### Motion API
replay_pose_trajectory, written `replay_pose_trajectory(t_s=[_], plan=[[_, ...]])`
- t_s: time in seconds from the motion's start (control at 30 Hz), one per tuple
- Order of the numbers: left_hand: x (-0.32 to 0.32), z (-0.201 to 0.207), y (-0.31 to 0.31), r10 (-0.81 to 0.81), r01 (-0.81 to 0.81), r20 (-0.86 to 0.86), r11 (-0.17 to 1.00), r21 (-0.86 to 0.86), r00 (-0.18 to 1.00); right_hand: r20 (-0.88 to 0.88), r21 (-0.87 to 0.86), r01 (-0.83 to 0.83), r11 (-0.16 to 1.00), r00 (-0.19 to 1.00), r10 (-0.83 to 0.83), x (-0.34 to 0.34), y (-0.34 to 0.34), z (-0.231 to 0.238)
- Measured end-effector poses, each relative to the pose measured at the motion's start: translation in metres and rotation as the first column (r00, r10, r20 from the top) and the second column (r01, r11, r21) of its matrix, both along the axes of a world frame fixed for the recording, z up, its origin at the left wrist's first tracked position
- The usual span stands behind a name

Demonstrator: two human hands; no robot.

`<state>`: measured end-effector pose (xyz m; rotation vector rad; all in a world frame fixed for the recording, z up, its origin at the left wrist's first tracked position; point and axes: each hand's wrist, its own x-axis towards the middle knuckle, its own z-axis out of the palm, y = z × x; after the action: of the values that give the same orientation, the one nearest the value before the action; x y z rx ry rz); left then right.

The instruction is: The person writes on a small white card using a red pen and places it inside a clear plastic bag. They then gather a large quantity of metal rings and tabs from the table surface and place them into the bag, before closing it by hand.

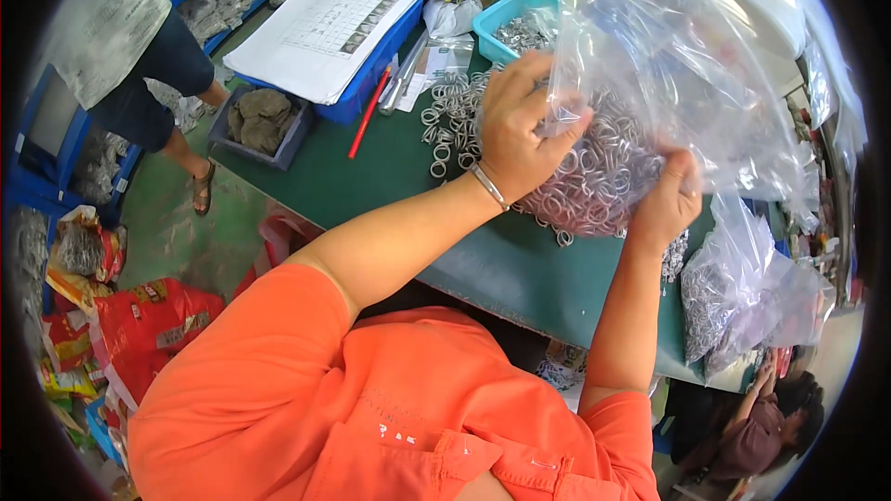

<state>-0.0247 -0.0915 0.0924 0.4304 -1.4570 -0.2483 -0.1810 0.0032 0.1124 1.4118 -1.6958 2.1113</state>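
Note:
A large clear plastic bag [650, 56] stands on the green table, its lower part full of silvery metal rings. My left hand [522, 121], with a bracelet at the wrist, is closed on the bag's left side, thumb and fingers pinching the film. On the other side my right hand [670, 197] is closed on the bag, with the thumb up along the plastic. Loose metal rings [447, 121] lie in a heap left of my left hand, partly hidden by it. The upper part of the bag rises loosely away from me.
Beyond my left hand are a turquoise tray [492, 32] of small metal parts, a red pen [369, 111], a stack of papers [325, 23] and a small bin [263, 134] holding a brown lump. Another filled bag [733, 288] sits at right. Two other people are nearby.

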Motion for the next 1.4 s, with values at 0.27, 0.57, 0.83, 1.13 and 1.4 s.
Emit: replay_pose_trajectory(t_s=[0.27, 0.57, 0.83, 1.13, 1.4], plan=[[0.012, -0.005, 0.056, -0.095, 0.106, 0.062, 0.969, -0.222, 0.994, 0.291, -0.042, 0.173, 0.984, 0.944, -0.154, 0.017, 0.055, -0.011], [0.014, -0.027, 0.093, -0.341, 0.382, 0.221, 0.905, -0.186, 0.914, 0.383, 0.098, 0.39, 0.916, 0.834, -0.396, 0.011, 0.148, -0.038], [0.013, -0.062, 0.118, -0.549, 0.644, 0.421, 0.757, -0.116, 0.722, -0.358, 0.401, 0.592, 0.699, 0.803, -0.476, 0.003, 0.231, -0.1], [0.016, -0.053, 0.045, -0.453, 0.615, 0.508, 0.76, -0.208, 0.732, 0.198, 0.522, -0.384, 0.761, 0.923, 0.33, 0.051, 0.194, -0.121], [0.027, -0.049, 0.033, -0.261, 0.357, 0.535, 0.93, -0.082, 0.803, -0.332, 0.442, 0.132, 0.887, 0.943, 0.025, 0.028, 0.09, -0.079]])
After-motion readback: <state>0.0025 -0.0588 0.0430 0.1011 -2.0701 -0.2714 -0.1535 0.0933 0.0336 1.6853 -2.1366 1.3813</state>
